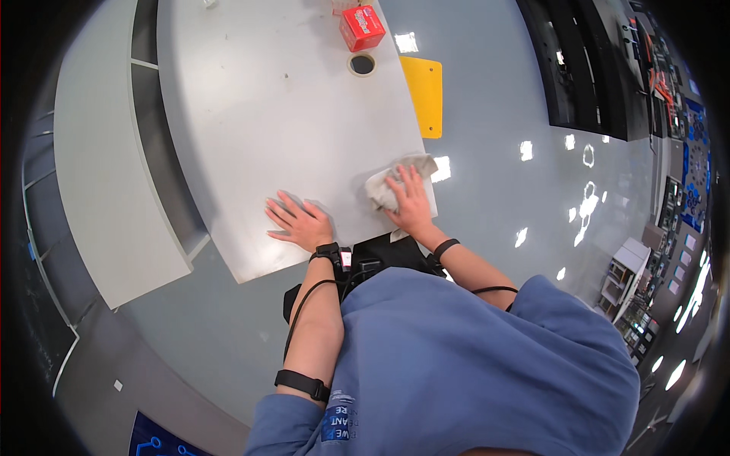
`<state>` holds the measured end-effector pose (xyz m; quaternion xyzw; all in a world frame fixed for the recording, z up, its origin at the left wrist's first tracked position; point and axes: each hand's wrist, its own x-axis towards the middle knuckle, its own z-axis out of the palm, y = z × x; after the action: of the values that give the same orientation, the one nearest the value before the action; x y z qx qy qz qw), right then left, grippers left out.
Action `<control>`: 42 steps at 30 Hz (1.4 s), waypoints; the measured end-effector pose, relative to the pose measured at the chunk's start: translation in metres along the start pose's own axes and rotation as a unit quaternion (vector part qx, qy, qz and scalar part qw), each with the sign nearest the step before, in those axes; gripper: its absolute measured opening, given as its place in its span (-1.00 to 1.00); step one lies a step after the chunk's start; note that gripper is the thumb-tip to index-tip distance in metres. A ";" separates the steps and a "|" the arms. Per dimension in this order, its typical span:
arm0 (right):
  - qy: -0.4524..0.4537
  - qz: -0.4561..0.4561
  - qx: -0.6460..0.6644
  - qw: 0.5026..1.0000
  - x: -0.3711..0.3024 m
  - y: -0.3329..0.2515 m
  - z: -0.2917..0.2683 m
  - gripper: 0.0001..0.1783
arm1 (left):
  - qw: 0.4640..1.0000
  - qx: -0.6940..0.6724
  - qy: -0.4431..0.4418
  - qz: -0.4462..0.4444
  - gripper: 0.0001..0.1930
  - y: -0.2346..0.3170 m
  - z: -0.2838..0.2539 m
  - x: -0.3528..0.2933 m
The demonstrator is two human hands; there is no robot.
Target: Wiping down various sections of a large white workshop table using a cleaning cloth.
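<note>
My left hand (299, 221) lies flat on the pale grey tabletop (266, 129) near its front edge, fingers spread, with nothing in it. Toward the right front corner, my right hand (411, 199) presses down on a crumpled greyish-white cloth (380, 190). Its fingers rest over the cloth and hold it against the surface. Part of the cloth reaches up to the table's right edge, and the palm hides some of it.
Near the far right edge stand a red box (363, 27) and a roll of tape (362, 64). A yellow panel (426, 97) juts out beside the table. Left of it runs a long light-coloured shelf unit (99, 167). A black cabinet (585, 68) stands across the floor.
</note>
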<state>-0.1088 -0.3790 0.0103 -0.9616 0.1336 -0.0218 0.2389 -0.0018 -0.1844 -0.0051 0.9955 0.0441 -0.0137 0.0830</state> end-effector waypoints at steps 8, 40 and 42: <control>0.177 0.087 -0.063 0.978 0.071 0.038 0.005 -0.27 | 1.000 0.015 0.002 0.009 -0.36 0.002 0.003 0.000; 0.208 0.251 0.044 0.944 -0.066 0.018 0.020 -0.28 | 0.999 0.015 0.022 0.023 -0.40 -0.005 0.012 0.000; 0.249 0.298 0.082 0.918 -0.064 0.013 0.026 -0.31 | 1.000 0.011 0.015 0.008 -0.40 -0.008 0.011 -0.002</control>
<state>-0.1709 -0.3608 -0.0175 -0.8178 0.4667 -0.1994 0.2714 -0.0043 -0.1790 -0.0174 0.9968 0.0374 0.0014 0.0713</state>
